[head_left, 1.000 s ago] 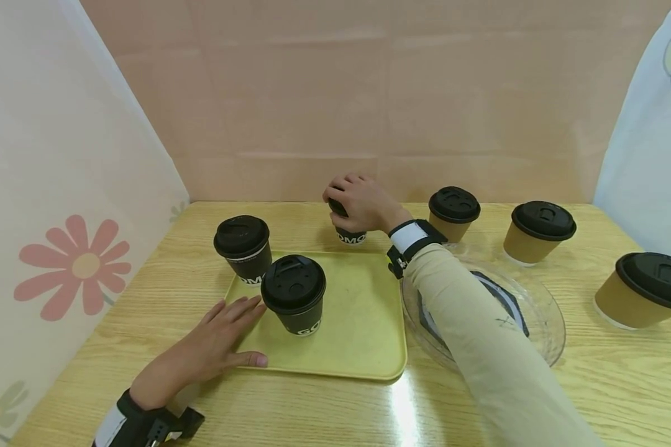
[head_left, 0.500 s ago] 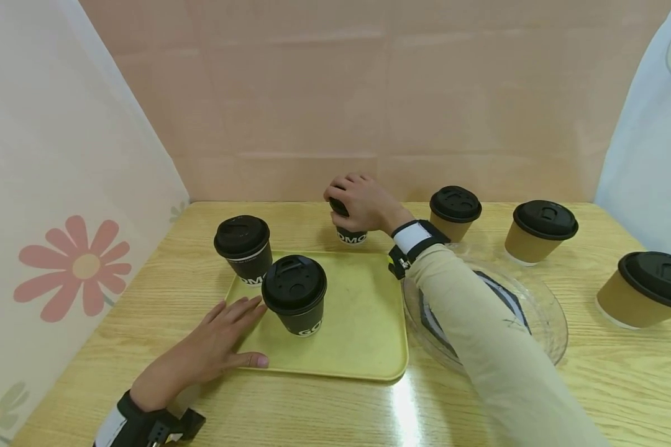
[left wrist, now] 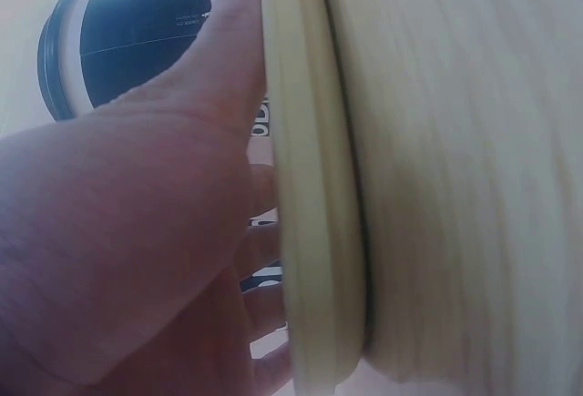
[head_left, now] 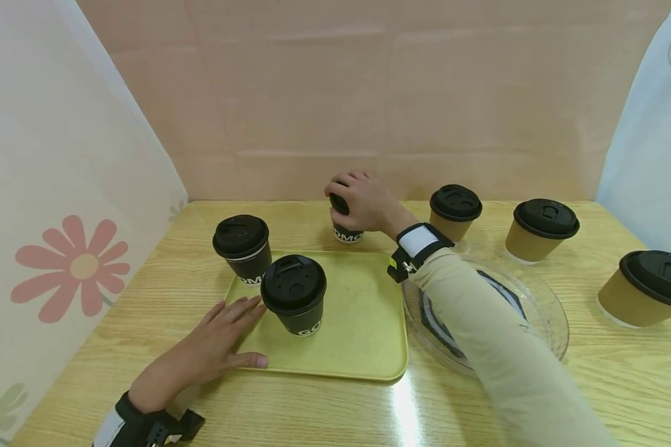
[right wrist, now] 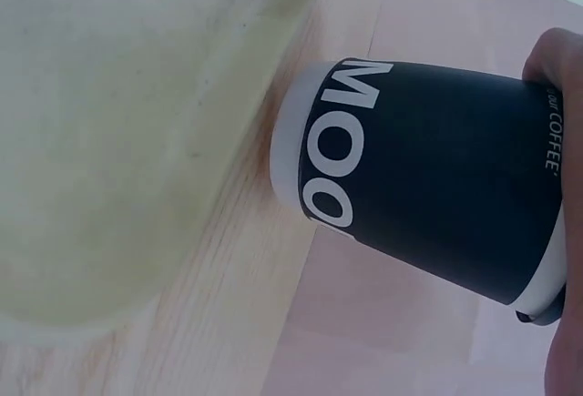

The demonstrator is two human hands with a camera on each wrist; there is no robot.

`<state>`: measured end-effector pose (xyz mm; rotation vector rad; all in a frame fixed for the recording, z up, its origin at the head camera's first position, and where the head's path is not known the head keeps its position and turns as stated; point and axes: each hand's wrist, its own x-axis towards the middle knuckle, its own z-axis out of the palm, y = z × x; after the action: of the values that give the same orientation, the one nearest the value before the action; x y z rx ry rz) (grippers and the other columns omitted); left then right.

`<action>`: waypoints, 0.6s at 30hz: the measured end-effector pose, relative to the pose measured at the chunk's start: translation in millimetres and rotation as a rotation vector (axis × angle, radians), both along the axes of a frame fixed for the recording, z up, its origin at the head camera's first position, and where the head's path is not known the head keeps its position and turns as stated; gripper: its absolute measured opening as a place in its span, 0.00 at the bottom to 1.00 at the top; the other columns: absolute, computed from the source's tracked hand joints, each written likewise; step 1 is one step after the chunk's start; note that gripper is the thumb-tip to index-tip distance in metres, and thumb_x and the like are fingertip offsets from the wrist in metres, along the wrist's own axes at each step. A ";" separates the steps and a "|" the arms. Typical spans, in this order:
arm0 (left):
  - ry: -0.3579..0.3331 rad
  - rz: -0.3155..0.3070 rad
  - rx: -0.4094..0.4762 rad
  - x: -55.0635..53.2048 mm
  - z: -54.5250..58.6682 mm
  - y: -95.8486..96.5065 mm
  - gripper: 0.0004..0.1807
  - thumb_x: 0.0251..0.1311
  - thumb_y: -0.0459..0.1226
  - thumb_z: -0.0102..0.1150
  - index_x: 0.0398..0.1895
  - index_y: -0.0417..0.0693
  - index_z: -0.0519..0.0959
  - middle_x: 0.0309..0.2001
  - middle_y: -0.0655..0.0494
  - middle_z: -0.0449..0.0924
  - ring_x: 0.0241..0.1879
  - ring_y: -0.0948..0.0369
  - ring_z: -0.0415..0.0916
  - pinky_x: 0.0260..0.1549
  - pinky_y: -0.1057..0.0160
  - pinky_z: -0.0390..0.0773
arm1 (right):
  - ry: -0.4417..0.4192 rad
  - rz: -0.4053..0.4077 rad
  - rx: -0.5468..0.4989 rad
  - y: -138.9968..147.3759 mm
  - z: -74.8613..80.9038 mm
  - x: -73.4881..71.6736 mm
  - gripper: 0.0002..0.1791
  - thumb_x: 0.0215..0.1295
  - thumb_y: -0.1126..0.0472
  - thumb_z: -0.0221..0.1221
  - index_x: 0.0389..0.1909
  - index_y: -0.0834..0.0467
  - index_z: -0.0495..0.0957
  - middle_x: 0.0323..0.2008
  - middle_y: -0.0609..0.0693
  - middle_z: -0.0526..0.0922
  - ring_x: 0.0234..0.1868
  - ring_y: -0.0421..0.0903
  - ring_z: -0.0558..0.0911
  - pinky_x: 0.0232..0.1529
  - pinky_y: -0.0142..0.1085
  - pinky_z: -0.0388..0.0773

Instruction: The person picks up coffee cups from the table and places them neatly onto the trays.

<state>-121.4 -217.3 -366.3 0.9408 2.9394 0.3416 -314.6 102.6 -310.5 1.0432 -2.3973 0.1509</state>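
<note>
In the head view my right hand (head_left: pixel 363 202) reaches over from above and grips a black paper coffee cup (head_left: pixel 348 233) by its dark lid, just behind the yellow tray (head_left: pixel 358 335). White lettering runs round the foot of this cup (right wrist: pixel 437 168) in the right wrist view; part of its lid is hidden by the hand. My left hand (head_left: pixel 223 338) rests with spread fingers on the tray's left side, its thumb along the front rim. Close by its fingertips stands a lidded black cup (head_left: pixel 295 295) on the tray. Another black cup (head_left: pixel 243 248) is at the tray's back left corner.
A clear round dish (head_left: pixel 553 310) with a dark patterned piece in it lies right of the tray, partly under my right forearm. Brown cups with black lids stand behind it (head_left: pixel 447 226), to its back right (head_left: pixel 528 242) and at far right (head_left: pixel 637 301). A pinkish wall covering closes off the back.
The right wrist has turned and shifted slightly right, and the gripped cup has moved a touch up and left in the head view. The left hand and the other cups stay put.
</note>
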 end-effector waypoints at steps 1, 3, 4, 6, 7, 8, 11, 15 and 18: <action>0.000 0.000 -0.001 0.0 0.3 0.1 0.51 0.51 0.68 0.56 0.70 0.41 0.66 0.71 0.44 0.64 0.69 0.40 0.62 0.65 0.32 0.58 | 0.003 0.002 0.004 0.0 0.5 0.7 0.16 0.63 0.49 0.53 0.48 0.50 0.79 0.50 0.51 0.81 0.54 0.56 0.77 0.57 0.53 0.73; 0.003 -0.002 -0.003 0.0 0.5 0.2 0.51 0.51 0.68 0.56 0.70 0.41 0.66 0.71 0.44 0.64 0.69 0.41 0.62 0.65 0.32 0.58 | -0.001 0.002 0.007 0.5 1.3 1.8 0.16 0.63 0.49 0.53 0.48 0.50 0.79 0.50 0.51 0.80 0.54 0.56 0.77 0.57 0.53 0.73; 0.005 -0.004 -0.003 -0.2 0.7 0.3 0.51 0.51 0.68 0.56 0.69 0.41 0.66 0.71 0.43 0.64 0.69 0.41 0.62 0.65 0.33 0.58 | -0.001 0.003 0.008 1.2 1.6 1.9 0.17 0.63 0.49 0.53 0.48 0.51 0.79 0.50 0.51 0.80 0.54 0.56 0.77 0.56 0.53 0.73; 0.008 -0.007 -0.005 -0.7 0.7 0.2 0.51 0.51 0.68 0.55 0.69 0.41 0.66 0.71 0.43 0.64 0.69 0.40 0.62 0.65 0.33 0.59 | -0.009 0.002 0.008 2.6 2.5 2.8 0.17 0.63 0.50 0.53 0.48 0.51 0.79 0.50 0.52 0.80 0.55 0.57 0.77 0.57 0.53 0.72; 0.004 -0.004 -0.004 -0.9 0.5 0.1 0.51 0.51 0.68 0.55 0.70 0.41 0.66 0.71 0.44 0.64 0.69 0.41 0.62 0.65 0.33 0.58 | -0.012 0.003 0.007 3.4 3.0 3.3 0.17 0.63 0.50 0.53 0.48 0.51 0.79 0.50 0.52 0.80 0.55 0.57 0.77 0.57 0.53 0.72; 0.005 -0.005 -0.006 -1.0 0.3 -0.1 0.51 0.51 0.68 0.55 0.70 0.41 0.66 0.71 0.44 0.64 0.69 0.41 0.62 0.65 0.33 0.58 | -0.013 0.003 0.007 3.8 3.5 3.6 0.17 0.63 0.50 0.53 0.49 0.52 0.79 0.51 0.52 0.80 0.55 0.57 0.76 0.58 0.54 0.72; 0.000 0.000 -0.008 -1.3 -0.2 -0.9 0.51 0.52 0.68 0.55 0.70 0.41 0.66 0.71 0.43 0.64 0.69 0.40 0.62 0.65 0.33 0.58 | -0.009 0.004 0.013 4.7 5.3 5.0 0.17 0.64 0.50 0.53 0.49 0.52 0.79 0.51 0.53 0.80 0.56 0.58 0.76 0.59 0.53 0.72; 0.003 0.000 -0.010 -1.8 -0.5 -1.4 0.51 0.52 0.68 0.56 0.69 0.41 0.66 0.71 0.43 0.64 0.69 0.40 0.62 0.65 0.33 0.58 | 0.005 0.005 0.015 4.9 6.8 5.9 0.17 0.64 0.50 0.54 0.49 0.53 0.80 0.51 0.53 0.80 0.55 0.58 0.76 0.59 0.53 0.72; 0.009 -0.003 -0.007 -2.3 -0.6 -1.2 0.51 0.51 0.68 0.56 0.69 0.41 0.66 0.70 0.43 0.64 0.69 0.40 0.62 0.65 0.33 0.59 | 0.015 0.006 0.014 4.8 7.6 6.6 0.16 0.63 0.51 0.54 0.48 0.52 0.79 0.50 0.53 0.80 0.55 0.57 0.76 0.58 0.53 0.73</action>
<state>-123.7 -218.5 -367.0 0.9482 2.9456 0.3282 -308.0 107.4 -302.9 1.0543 -2.3853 0.1277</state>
